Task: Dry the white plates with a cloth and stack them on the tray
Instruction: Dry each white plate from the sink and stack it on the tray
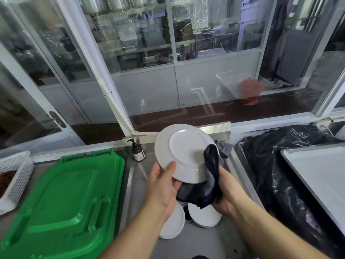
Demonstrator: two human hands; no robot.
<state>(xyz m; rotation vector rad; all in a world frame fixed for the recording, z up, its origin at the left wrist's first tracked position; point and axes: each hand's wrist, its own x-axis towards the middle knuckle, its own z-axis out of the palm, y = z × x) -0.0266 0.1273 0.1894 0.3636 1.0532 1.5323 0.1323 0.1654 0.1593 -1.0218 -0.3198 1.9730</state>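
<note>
The tray [317, 176] lies at the right edge, flat and bare where it shows, with a black bag [280, 165] between it and the sink [205, 242]. A green lid [65, 199] covers the table left of the sink. Two stacks of plates [204, 215] lie flat in the sink bottom, one partly hidden under the left hand; bare steel shows near them. The plate [184, 152] is held above the sink, tilted, its underside facing the camera and its top rim leaning away toward the window. The left hand [162, 186] grips its lower left rim, thumb on the underside. The right hand [227, 191] clutches a dark cloth [207, 182], which wraps over the lower right rim. A soap bottle [137, 151] stands just left of the plate.
</note>
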